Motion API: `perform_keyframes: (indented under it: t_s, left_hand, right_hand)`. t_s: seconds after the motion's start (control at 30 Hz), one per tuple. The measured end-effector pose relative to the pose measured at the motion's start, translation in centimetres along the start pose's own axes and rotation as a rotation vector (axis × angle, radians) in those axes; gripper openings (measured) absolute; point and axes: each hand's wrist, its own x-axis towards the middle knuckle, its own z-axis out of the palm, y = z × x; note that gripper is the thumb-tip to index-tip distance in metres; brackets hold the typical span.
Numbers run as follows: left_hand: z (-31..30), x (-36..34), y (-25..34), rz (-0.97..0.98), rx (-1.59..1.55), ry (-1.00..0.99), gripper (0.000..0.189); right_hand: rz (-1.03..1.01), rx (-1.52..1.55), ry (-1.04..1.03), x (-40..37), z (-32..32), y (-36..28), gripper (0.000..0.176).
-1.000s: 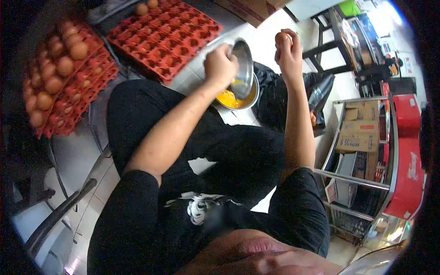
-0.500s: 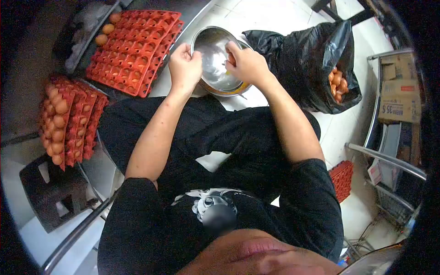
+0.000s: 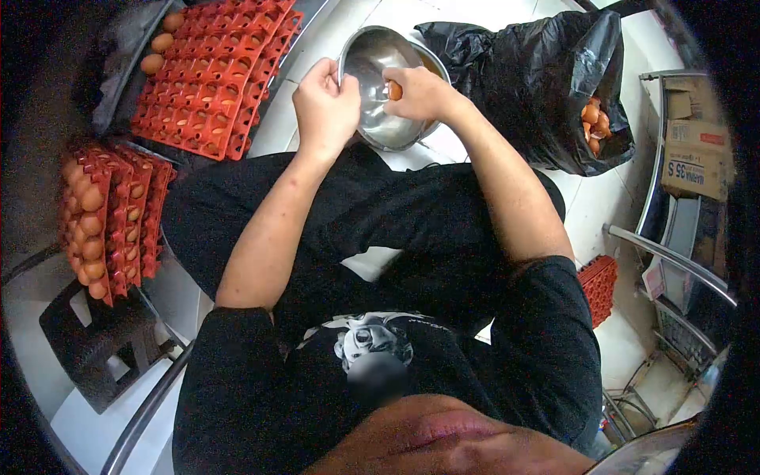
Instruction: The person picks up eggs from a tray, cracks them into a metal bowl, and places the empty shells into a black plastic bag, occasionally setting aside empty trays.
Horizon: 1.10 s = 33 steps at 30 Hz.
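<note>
Left hand (image 3: pixel 326 115): grip clamped on the near-left rim of a shiny metal bowl (image 3: pixel 372 59).
Right hand (image 3: pixel 427 95): above the bowl's opening, grip closed around a brown egg (image 3: pixel 394 90); whether the shell is cracked, I cannot tell.
Bowl: tilted, partly covering a second bowl (image 3: pixel 436 68), beyond the knees over the tiled floor (image 3: pixel 590 207); the contents are hidden.
Black bag (image 3: pixel 530 87): right of the bowls, its mouth showing brown shells (image 3: pixel 595 125).
Red trays (image 3: pixel 206 71): stacked at the floor's left side, loose eggs (image 3: pixel 163 43) alongside.
</note>
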Motion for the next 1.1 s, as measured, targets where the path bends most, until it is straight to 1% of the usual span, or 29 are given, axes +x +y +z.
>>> perform_keyframes:
  t_s: [0.03, 0.07, 0.13, 0.17, 0.27, 0.3, 0.33, 0.43, 0.47, 0.53, 0.57, 0.6, 0.63, 0.7, 0.73, 0.77, 0.8, 0.87, 0.9, 0.93, 1.0, 1.07, 1.1]
  left_hand:
    - [0.0, -0.1, 0.3, 0.013, 0.03, 0.001, 0.016]
    - [-0.1, -0.1, 0.7, 0.027, 0.059, 0.002, 0.017]
    - [-0.4, -0.2, 1.1, -0.005, 0.063, -0.007, 0.014]
    - [-0.4, -0.2, 1.1, 0.007, 0.082, 0.003, 0.014]
    - [-0.4, -0.2, 1.1, 0.008, 0.103, 0.023, 0.014]
    - [-0.4, -0.3, 1.1, 0.003, 0.111, 0.027, 0.015]
    - [-0.3, -0.2, 1.0, -0.001, 0.104, 0.033, 0.015]
    - [-0.3, -0.2, 0.5, 0.001, 0.126, 0.044, 0.015]
    - [-0.2, -0.2, 0.5, 0.003, 0.155, 0.051, 0.016]
    - [-0.1, -0.2, 0.2, 0.009, 0.186, 0.056, 0.016]
    - [0.0, -0.2, 0.0, 0.063, 0.19, 0.06, 0.015]
    - [0.1, -0.3, -0.2, 0.118, 0.194, 0.061, 0.014]
    - [0.1, -0.4, 0.0, 0.122, 0.196, 0.056, 0.014]
    - [0.1, -0.6, 0.4, 0.297, 0.364, 0.04, 0.01]
    - [0.1, -0.5, 0.3, 0.302, 0.366, 0.034, 0.01]
    - [0.2, -0.5, 0.2, 0.411, 0.425, 0.04, 0.007]
    - [0.3, -0.5, 0.1, 0.521, 0.482, 0.046, 0.006]
    - [0.3, -0.8, 0.4, 0.541, 0.514, 0.027, 0.007]
    - [0.3, -0.9, 0.6, 0.558, 0.546, 0.011, 0.007]
    - [0.3, -0.9, 0.7, 0.574, 0.578, -0.004, 0.006]
    - [0.3, -1.1, 0.9, 0.58, 0.594, -0.019, 0.006]
    - [0.4, -1.1, 0.9, 0.592, 0.603, -0.031, 0.006]
    - [0.4, -1.0, 0.6, 0.573, 0.559, 0.004, 0.005]
  right_hand:
    - [-0.011, -0.011, -0.027, 0.1, 0.0, 0.3, 0.058]
    - [-0.013, -0.017, -0.034, 0.1, -0.1, 0.5, 0.058]
    - [-0.006, 0.035, -0.032, 0.1, -0.3, 0.3, 0.065]
    - [-0.008, 0.028, -0.039, 0.0, -0.6, -0.1, 0.065]
    - [0.219, 0.422, -0.237, -0.2, -2.2, -1.5, 0.071]
    - [0.248, 0.546, -0.214, -0.4, -1.9, -1.2, 0.07]
    - [0.249, 0.538, -0.219, -0.5, -2.1, -1.2, 0.07]
    - [0.331, 0.745, -0.174, -0.8, -2.7, -1.2, 0.066]
    - [0.33, 0.741, -0.176, -0.9, -2.8, -1.3, 0.066]
    - [0.311, 0.65, -0.108, -1.1, -2.9, -1.4, 0.065]
    - [0.311, 0.652, -0.106, -1.0, -2.8, -1.1, 0.065]
    - [0.285, 0.621, -0.079, -0.7, -2.5, -0.3, 0.069]
    - [0.26, 0.59, -0.051, -0.4, -2.1, 0.4, 0.076]
    - [0.248, 0.583, -0.009, 0.1, -1.2, 1.5, 0.078]
    - [0.235, 0.571, 0.028, 0.2, -1.1, 1.4, 0.08]
    - [0.268, 0.516, 0.026, 0.3, -1.1, 1.4, 0.085]
    - [0.271, 0.521, 0.032, 0.2, -1.1, 1.4, 0.085]
    - [0.293, 0.403, 0.036, -0.2, -1.6, 0.6, 0.09]
    - [0.224, 0.36, 0.074, 0.6, -0.5, 2.3, 0.091]
    - [0.226, 0.362, 0.079, 0.8, -0.3, 2.7, 0.091]
    - [0.195, 0.119, 0.135, 0.9, 0.1, 3.4, 0.081]
    - [0.216, 0.114, 0.13, 0.0, -0.7, 1.6, 0.082]
    - [0.233, 0.098, 0.088, -0.1, -0.8, 1.1, 0.082]
